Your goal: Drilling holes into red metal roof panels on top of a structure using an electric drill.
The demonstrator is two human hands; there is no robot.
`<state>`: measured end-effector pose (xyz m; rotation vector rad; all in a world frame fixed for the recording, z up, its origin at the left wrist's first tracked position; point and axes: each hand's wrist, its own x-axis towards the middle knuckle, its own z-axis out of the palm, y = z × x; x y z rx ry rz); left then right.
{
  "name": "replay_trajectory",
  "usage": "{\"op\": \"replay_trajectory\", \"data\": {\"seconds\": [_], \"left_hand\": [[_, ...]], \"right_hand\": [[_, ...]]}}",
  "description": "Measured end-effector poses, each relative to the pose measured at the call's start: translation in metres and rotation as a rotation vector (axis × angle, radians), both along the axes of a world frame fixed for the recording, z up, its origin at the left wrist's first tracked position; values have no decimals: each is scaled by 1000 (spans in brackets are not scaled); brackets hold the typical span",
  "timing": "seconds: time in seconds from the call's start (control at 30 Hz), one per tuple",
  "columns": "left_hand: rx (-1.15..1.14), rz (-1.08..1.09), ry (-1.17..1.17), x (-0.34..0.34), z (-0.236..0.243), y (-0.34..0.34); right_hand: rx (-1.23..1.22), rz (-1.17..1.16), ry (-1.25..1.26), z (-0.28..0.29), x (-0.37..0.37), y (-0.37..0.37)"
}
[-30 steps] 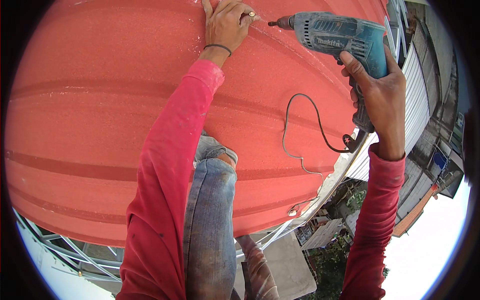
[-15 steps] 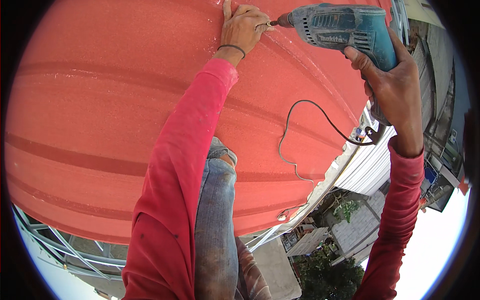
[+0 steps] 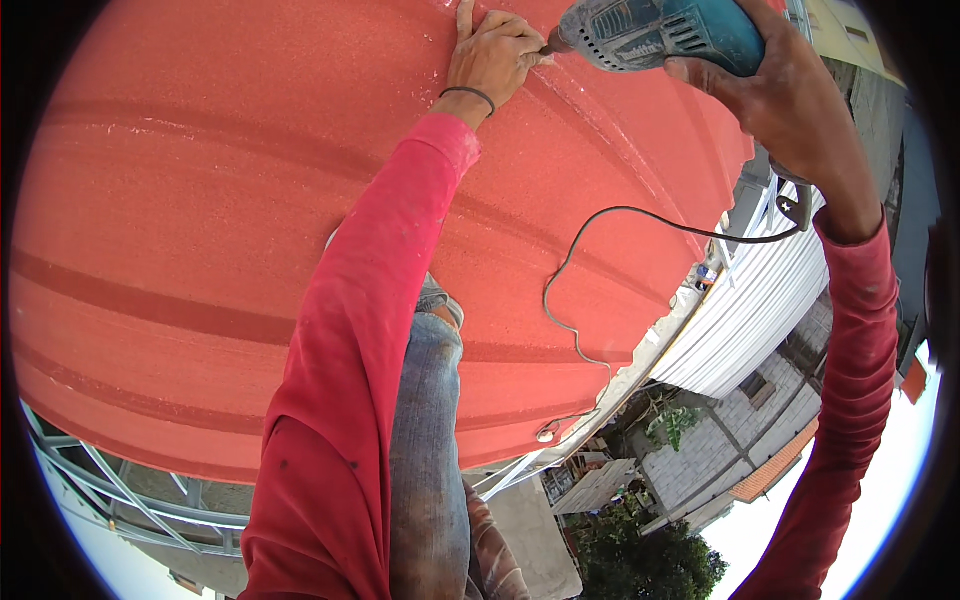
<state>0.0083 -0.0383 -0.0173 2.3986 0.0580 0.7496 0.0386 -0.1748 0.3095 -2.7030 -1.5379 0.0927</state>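
Observation:
My right hand grips a teal and black power drill at the top right, held sideways with its chuck pointing left. My left hand rests on the red ribbed metal roof sheet. Its thumb and forefinger are pinched together at the drill's tip; whatever they hold there is too small and covered to name. From the drill's handle a black cord runs down across the sheet to a pale connector near the sheet's edge.
I am up on the roof, my jeans-clad leg on the sheet. Its right edge drops off toward a white corrugated roof, block walls and a tree below. Metal framing shows past the lower left edge.
The drill and my right hand have shifted up, tilting the drill's rear end higher. My right forearm has swung outward to the right. My left hand stays in nearly the same place.

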Motion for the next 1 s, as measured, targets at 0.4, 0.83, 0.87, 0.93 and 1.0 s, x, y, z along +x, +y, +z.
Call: {"op": "replay_trajectory", "data": {"seconds": [0.4, 0.83, 0.87, 0.93, 1.0], "left_hand": [[-133, -52, 18, -6, 4, 6], [-881, -368, -278, 34, 176, -4], [-820, -360, -366, 42, 173, -2], [-773, -382, -439, 52, 170, -7], [-835, -328, -429, 57, 164, -13]], "right_hand": [[-94, -94, 79, -22, 37, -13], [-84, -99, 159, -2, 11, 15], [-85, -124, 156, -3, 21, 12], [-2, -53, 317, -10, 47, 8], [-37, -139, 299, -7, 45, 4]]}}
